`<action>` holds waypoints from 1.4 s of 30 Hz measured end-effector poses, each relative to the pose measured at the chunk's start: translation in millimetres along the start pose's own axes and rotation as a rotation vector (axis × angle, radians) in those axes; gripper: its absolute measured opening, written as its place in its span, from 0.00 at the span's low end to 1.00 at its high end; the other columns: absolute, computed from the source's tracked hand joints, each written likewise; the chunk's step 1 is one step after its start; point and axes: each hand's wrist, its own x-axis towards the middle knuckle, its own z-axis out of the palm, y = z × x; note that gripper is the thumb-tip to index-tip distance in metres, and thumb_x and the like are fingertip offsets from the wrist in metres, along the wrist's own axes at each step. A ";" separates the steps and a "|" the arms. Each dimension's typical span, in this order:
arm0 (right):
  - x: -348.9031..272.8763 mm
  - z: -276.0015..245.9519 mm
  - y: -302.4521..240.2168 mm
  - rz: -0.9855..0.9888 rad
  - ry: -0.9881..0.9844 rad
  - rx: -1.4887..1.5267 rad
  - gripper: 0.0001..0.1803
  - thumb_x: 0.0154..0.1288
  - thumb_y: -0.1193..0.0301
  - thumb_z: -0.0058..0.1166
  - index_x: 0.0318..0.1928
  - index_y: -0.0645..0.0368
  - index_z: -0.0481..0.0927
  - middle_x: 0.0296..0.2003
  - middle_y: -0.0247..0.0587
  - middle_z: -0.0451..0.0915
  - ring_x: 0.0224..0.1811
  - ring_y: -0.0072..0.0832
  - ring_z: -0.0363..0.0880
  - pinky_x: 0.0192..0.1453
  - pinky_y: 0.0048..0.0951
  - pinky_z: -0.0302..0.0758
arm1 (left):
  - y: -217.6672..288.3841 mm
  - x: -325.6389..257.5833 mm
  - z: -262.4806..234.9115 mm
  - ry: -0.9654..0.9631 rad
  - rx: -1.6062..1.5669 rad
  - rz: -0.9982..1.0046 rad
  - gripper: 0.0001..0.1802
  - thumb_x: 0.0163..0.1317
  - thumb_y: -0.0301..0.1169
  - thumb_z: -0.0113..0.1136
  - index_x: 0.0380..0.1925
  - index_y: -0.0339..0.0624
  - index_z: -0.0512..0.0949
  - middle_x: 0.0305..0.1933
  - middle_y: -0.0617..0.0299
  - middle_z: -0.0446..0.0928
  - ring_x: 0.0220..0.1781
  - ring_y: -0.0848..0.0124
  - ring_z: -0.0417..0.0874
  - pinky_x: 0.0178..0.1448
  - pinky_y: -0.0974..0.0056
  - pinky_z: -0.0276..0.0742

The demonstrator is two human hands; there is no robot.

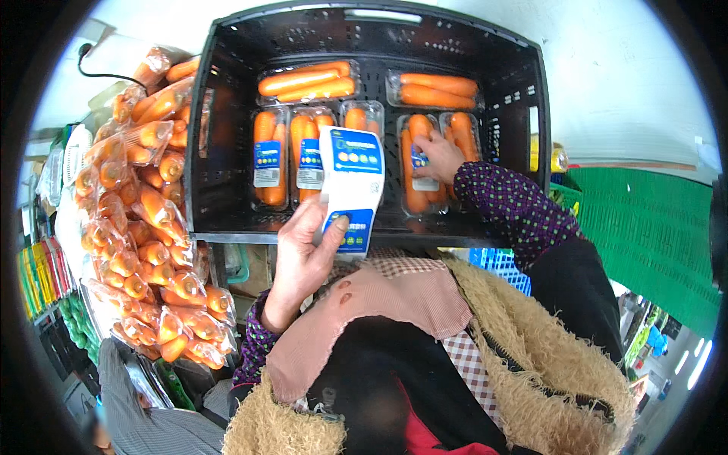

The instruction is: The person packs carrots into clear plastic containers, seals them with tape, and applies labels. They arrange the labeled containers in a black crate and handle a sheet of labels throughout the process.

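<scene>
A strip of blue and white stickers (353,163) hangs from my left hand (307,246), its thumb pressed on the lower sticker. The strip stands up in front of the crate's near wall and partly hides a tray of carrots (355,117) behind it. My right hand (440,158) reaches into the black crate (371,220). Its bent fingers are on a blue and white label (418,161) on a clear tray of carrots (416,199). To the left, two carrot trays (267,193) (310,125) bear similar labels. A carrot tray (464,130) sits just right of my right hand, partly covered by it.
Two unlabelled carrot trays (309,82) (437,90) lie crosswise along the crate's far side. Many bagged carrots (152,220) are piled left of the crate. A green slatted panel (644,227) stands to the right. Part of a person in grey striped clothing (140,402) shows at lower left.
</scene>
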 end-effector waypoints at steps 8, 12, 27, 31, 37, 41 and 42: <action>-2.7 -112.8 -95.7 -0.342 -0.052 1.198 0.17 0.61 0.73 0.63 0.50 0.64 0.77 0.38 0.34 0.79 0.42 0.17 0.77 0.49 0.23 0.77 | 1.6 -0.1 -6.7 -0.108 0.039 -0.005 0.09 0.59 0.22 0.61 0.40 0.34 0.78 0.45 0.50 0.78 0.46 0.58 0.82 0.49 0.63 0.75; -23.7 -108.1 -119.3 -0.289 -0.074 1.194 0.10 0.64 0.77 0.58 0.46 0.65 0.79 0.37 0.34 0.81 0.40 0.17 0.78 0.47 0.22 0.76 | 5.7 9.6 -1.3 0.084 0.282 0.210 0.09 0.55 0.21 0.64 0.37 0.36 0.79 0.48 0.49 0.77 0.49 0.57 0.80 0.51 0.61 0.75; -18.2 -184.9 3.9 -0.097 0.160 0.522 0.09 0.61 0.72 0.62 0.39 0.59 0.78 0.38 0.35 0.82 0.40 0.20 0.82 0.44 0.26 0.81 | 5.4 1.3 28.9 -0.054 -0.040 -0.242 0.05 0.58 0.25 0.67 0.28 0.34 0.82 0.28 0.66 0.82 0.31 0.84 0.76 0.35 0.74 0.73; -15.9 -74.5 74.0 0.134 -0.110 0.111 0.27 0.37 0.63 0.77 0.40 0.60 0.82 0.36 0.49 0.83 0.41 0.42 0.83 0.46 0.38 0.77 | -5.6 -4.8 30.3 -0.015 -0.190 -0.242 0.08 0.58 0.28 0.68 0.29 0.34 0.81 0.25 0.61 0.80 0.29 0.81 0.77 0.34 0.71 0.74; -14.5 -75.4 38.2 0.402 -0.248 -0.300 0.28 0.43 0.64 0.75 0.45 0.61 0.79 0.42 0.50 0.82 0.47 0.43 0.82 0.53 0.39 0.78 | -3.5 -7.9 20.8 -0.045 -0.202 -0.230 0.06 0.61 0.28 0.64 0.34 0.36 0.80 0.31 0.62 0.79 0.34 0.78 0.77 0.41 0.69 0.74; -18.6 -55.7 60.4 0.403 -0.318 -0.218 0.30 0.44 0.58 0.75 0.46 0.62 0.80 0.44 0.52 0.82 0.49 0.42 0.82 0.54 0.39 0.78 | -4.1 -5.1 18.8 -0.054 -0.228 -0.072 0.06 0.63 0.28 0.62 0.36 0.37 0.80 0.39 0.60 0.78 0.40 0.75 0.77 0.46 0.68 0.73; -13.5 -37.4 74.3 0.404 -0.410 -0.285 0.33 0.42 0.54 0.75 0.47 0.60 0.80 0.45 0.52 0.82 0.49 0.41 0.82 0.54 0.36 0.78 | -3.0 -4.3 18.3 -0.063 -0.241 -0.046 0.06 0.63 0.27 0.62 0.37 0.37 0.80 0.40 0.59 0.78 0.41 0.74 0.77 0.47 0.68 0.73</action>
